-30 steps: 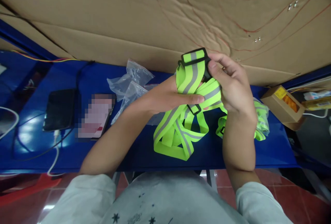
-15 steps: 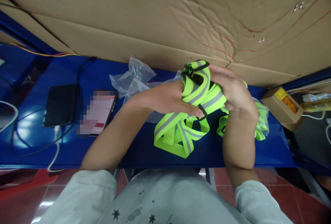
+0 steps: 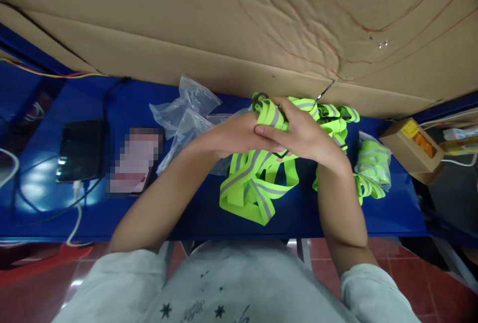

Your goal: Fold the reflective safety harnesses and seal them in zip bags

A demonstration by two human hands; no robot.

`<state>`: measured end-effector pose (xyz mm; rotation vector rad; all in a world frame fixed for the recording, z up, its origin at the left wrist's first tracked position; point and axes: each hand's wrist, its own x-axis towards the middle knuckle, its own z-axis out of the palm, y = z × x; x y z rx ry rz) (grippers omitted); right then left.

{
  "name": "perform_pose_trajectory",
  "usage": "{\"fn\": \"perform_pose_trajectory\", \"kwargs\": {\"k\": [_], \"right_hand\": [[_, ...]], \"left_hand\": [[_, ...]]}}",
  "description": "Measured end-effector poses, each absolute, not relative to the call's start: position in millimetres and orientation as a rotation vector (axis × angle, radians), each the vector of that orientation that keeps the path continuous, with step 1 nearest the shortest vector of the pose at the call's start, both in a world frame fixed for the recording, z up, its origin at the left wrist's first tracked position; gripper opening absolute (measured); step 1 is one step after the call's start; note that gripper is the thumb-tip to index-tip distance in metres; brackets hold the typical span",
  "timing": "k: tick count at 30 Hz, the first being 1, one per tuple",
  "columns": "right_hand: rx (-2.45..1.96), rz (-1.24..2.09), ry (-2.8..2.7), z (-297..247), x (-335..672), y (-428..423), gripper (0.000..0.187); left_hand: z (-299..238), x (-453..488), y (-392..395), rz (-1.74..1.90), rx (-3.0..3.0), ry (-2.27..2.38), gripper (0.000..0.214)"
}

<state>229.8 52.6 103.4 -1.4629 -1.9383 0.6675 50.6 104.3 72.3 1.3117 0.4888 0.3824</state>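
Observation:
A neon-yellow reflective strap (image 3: 246, 183) with a grey stripe and black buckles is bunched between my two hands, its loose loops lying on the blue table. My left hand (image 3: 241, 136) is closed around the bundle from the left. From the right, my right hand (image 3: 298, 131) wraps over it, thumb pressed across the folds. The fingers of both hands are partly hidden by the strap and each other. More neon straps (image 3: 336, 126) lie just beyond and right of my right hand.
Clear zip bags (image 3: 192, 109) lie left of my hands. Farther left are a phone (image 3: 136, 161) and a black device (image 3: 80, 151) with a white cable. At right sit a bagged strap bundle (image 3: 373, 161) and a cardboard box (image 3: 413, 146). Cardboard (image 3: 168, 24) lines the back.
My right hand has moved left and down onto the bundle, pressing it smaller against my left hand. The straps behind it now show. The view has shifted slightly.

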Motion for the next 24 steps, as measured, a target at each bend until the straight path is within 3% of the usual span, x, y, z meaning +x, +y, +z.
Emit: {"fn": "perform_pose_trajectory", "kwargs": {"k": [2,5,8,13,20,24], "right_hand": [[-1.445,0.875,-1.902,86.5,229.4,49.1,0.074],[-1.425,1.108,-1.866,69.9,225.5,34.9,0.060],[-1.450,1.048,-1.880,62.2,218.8,20.1,0.034],[-1.587,1.025,-1.683,57.5,215.5,3.8,0.056],[-1.635,0.944,-1.547,60.9,220.9,-6.5,0.058],[-1.603,1.058,-1.583,59.2,226.4,-4.1,0.035]], "left_hand": [[53.4,47.6,95.8,0.308,1.179,0.481,0.032],[28.6,42.1,75.1,0.239,1.091,0.462,0.030],[16.1,38.9,53.9,0.180,1.053,0.447,0.026],[17.1,33.7,44.3,0.046,1.041,0.396,0.033],[8.0,20.7,45.4,-0.075,0.965,0.343,0.044],[5.7,21.3,36.8,0.080,1.119,0.351,0.033]]}}
